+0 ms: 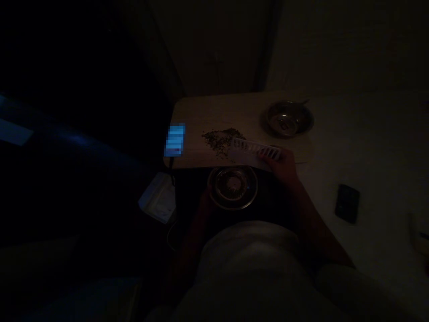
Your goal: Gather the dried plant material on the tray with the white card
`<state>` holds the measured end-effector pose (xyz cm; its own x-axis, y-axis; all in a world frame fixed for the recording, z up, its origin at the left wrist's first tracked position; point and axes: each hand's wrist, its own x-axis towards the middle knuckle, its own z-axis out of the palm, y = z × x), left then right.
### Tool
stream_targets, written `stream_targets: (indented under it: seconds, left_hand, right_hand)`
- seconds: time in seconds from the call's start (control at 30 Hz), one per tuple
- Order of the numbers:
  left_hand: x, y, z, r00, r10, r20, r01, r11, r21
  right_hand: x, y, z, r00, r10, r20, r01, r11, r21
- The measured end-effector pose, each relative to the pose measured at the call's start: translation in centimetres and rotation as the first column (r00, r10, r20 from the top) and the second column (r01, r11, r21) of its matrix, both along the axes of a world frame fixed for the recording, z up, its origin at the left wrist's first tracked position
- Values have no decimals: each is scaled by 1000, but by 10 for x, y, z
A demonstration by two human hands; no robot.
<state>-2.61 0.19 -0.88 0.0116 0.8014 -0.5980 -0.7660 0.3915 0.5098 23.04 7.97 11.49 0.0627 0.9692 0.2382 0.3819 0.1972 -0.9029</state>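
The room is very dark. My right hand (283, 165) is closed on the right end of a pale, slotted plastic piece (253, 146); its exact kind I cannot make out. Its left end meets a loose spread of small dark grains (219, 141) on the wooden tabletop (197, 109). Just below the table's near edge is a round metal bowl (233, 206), with some dark bits around a pale centre inside. At the bowl's left rim is my left hand (208, 197), apparently gripping it, its fingers mostly lost in shadow.
A larger metal bowl (290, 118) with a utensil handle over its rim stands at the table's back right. A lit phone screen (174, 139), blurred out, is at the left edge. A dark phone-like object (347, 203) lies right, and a pale container (159, 199) sits lower left.
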Motion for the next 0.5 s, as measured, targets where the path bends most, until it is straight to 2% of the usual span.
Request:
stream_targets:
  seconds: [0.23,0.5]
  left_hand:
    - [2,-1,9,1000,14,24,-14,999,29]
    - [1,0,6,1000,22,21,-23,999,45]
  right_hand:
    - [5,-3,0,995,-56,-77,53,998,-43]
    - [11,-2,0,997,-74,-39,73,997,-31]
